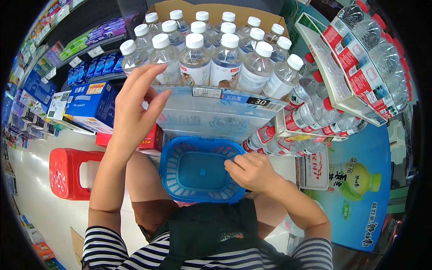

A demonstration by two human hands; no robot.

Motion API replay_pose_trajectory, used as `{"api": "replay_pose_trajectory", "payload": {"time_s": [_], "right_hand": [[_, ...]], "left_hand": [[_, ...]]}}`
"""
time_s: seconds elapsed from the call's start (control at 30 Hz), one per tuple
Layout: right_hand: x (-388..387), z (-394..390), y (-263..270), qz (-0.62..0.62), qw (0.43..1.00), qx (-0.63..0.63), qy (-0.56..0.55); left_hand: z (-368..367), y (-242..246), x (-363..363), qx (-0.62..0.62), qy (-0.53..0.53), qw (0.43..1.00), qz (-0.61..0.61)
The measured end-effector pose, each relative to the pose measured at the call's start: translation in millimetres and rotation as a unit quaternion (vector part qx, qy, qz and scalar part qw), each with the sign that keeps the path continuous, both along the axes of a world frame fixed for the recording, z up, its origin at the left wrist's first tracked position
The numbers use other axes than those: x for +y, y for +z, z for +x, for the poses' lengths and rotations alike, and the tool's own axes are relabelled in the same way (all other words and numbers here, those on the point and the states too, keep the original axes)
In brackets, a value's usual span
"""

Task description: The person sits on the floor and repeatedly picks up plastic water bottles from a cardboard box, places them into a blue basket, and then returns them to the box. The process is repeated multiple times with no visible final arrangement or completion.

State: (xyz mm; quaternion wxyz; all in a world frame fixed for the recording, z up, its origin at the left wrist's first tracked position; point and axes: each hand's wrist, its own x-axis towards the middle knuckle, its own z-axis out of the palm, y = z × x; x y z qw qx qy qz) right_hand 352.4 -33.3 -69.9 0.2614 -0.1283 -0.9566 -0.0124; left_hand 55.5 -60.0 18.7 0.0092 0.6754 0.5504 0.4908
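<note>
My left hand [136, 101] is raised over the front left corner of a carton [216, 116], thumb and fingers apart with nothing between them. Rows of clear plastic bottles [194, 62] with white caps stand upright in this carton, and the nearest ones lean slightly. A price tag [258, 101] is fixed along its front edge. Below, between my knees, sits a blue plastic basket [168, 145] with slotted walls and no goods visible inside. My right hand [251, 170] is curled over the basket's right rim; its thumb and fingertips are mostly hidden.
A red plastic stool [64, 173] stands at left on the pale floor. Boxed goods [91, 104] and packed shelves [98, 44] line the left. On the right, red-capped water bottles [303, 114] are stacked beside a white rack [332, 77] and a blue printed panel [357, 202].
</note>
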Motion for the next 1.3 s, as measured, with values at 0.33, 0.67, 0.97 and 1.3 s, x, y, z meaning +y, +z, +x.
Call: {"api": "replay_pose_trajectory", "payload": {"time_s": [0.33,0.67,0.97,1.3], "right_hand": [[-23,43,-18,-0.072,0.993,0.041,-0.082],[37,36,18,-0.064,0.994,0.059,-0.073],[16,65,72,-0.171,0.942,0.244,-0.153],[63,17,112,-0.251,0.928,0.256,-0.103]], "left_hand": [[13,-11,-18,0.001,-0.043,0.999,-0.028],[38,-26,7,-0.052,-0.054,0.997,-0.037],[80,1,-3,-0.031,-0.127,0.990,-0.062],[75,42,56,-0.012,-0.035,0.998,-0.054]]}}
